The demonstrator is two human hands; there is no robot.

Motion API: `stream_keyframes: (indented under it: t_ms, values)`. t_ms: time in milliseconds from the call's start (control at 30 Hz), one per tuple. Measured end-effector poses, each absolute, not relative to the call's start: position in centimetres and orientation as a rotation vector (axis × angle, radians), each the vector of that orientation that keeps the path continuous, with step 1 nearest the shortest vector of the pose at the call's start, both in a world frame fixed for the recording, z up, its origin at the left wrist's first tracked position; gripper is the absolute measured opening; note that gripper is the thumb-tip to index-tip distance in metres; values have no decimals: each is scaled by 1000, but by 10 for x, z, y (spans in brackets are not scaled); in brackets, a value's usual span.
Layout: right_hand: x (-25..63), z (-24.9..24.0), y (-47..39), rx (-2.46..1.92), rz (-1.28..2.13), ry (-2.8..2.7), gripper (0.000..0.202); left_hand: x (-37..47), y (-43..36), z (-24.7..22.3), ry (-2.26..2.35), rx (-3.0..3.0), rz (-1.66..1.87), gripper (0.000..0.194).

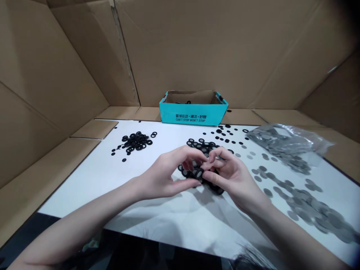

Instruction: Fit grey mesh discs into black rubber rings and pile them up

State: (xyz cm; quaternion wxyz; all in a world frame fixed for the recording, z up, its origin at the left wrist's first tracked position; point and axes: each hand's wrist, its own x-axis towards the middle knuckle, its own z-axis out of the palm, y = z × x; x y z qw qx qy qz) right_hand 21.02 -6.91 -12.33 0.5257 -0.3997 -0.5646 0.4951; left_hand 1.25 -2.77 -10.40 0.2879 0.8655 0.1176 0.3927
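Over a pile of black rings with grey discs in their centres (pixel 212 187), my two hands meet at the fingertips. My left hand (pixel 165 172) curves in from the left, its thumb and index finger apart. Its other fingers curl above the pile. My right hand (pixel 232 174) comes from the right with thumb and fingers drawn together. At its thumb tip is a black ring with a grey disc (pixel 199 173), lying between the two hands. Fingers partly hide the ring and the middle of the pile.
Loose black rings (pixel 137 141) lie heaped at the left. Grey discs (pixel 306 204) spread across the right, below a clear plastic bag (pixel 289 140) of more discs. Small black pieces (pixel 223 134) are scattered behind the pile. A turquoise box (pixel 194 114) stands at the back against cardboard walls (pixel 213 48).
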Motion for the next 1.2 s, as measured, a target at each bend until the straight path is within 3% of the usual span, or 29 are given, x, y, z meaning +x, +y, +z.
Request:
stream_keyframes:
  t_ms: [333, 667, 900, 1033, 1200]
  values:
    - [217, -122, -70, -859, 1265, -1341, 28, 16, -30, -99, 202, 2424, 1262, 33]
    - [215, -116, -72, -821, 1419, -1373, 38, 17, -28, -99, 103, 2447, 1210, 28]
    - [213, -118, -72, -796, 1394, -1388, 38, 18, -27, -101, 80, 2506, 1243, 35]
    - [212, -119, -73, -843, 1331, -1462, 37, 19, -26, -104, 121, 2631, 1260, 16]
    - [214, -118, -75, -874, 1282, -1571, 37, 16, -24, -103, 42, 2692, 1176, 22]
